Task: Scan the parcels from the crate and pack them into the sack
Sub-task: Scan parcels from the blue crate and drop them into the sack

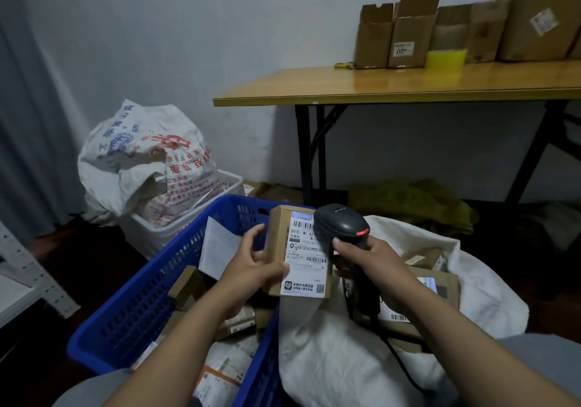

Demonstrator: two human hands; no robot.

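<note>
Labelled brown parcel (279, 240), black scanner (342, 224) just beside, upright above blue crate (151, 281), near white sack (330, 359).

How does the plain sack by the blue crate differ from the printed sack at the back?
The printed sack bears red and blue print; the plain sack is bare white. The printed sack stands tall in a white basket; the plain sack slumps low. The plain sack gapes open, showing parcels; the printed sack's top is crumpled over. Both are white.
</note>
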